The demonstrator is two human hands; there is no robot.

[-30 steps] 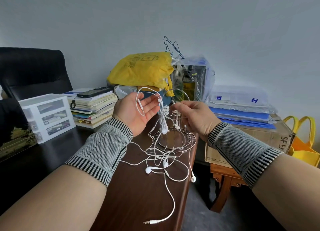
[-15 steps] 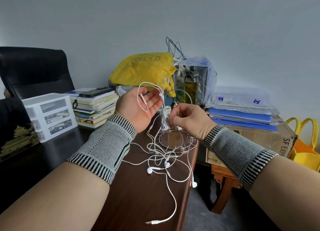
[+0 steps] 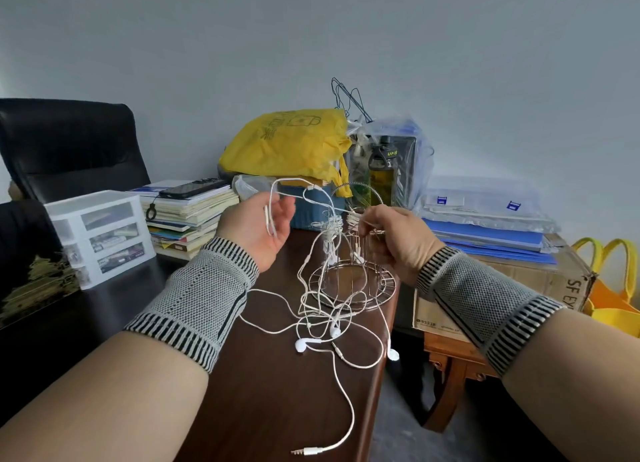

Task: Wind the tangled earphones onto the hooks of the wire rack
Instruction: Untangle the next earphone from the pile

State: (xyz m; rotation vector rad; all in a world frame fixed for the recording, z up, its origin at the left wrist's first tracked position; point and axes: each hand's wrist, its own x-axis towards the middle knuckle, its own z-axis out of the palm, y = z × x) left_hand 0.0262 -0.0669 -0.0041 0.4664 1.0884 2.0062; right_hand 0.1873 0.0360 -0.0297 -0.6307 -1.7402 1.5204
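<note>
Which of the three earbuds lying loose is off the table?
The rightmost earbud: it hangs past the table edge, while the other two lie on the wood.

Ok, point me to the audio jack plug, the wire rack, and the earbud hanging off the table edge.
audio jack plug (image 3: 300, 451), head view, on the metal tip by the table's near edge.
wire rack (image 3: 353, 285), head view, on its round base ring.
earbud (image 3: 393, 355), head view, on the white bud body at the table's right edge.
</note>
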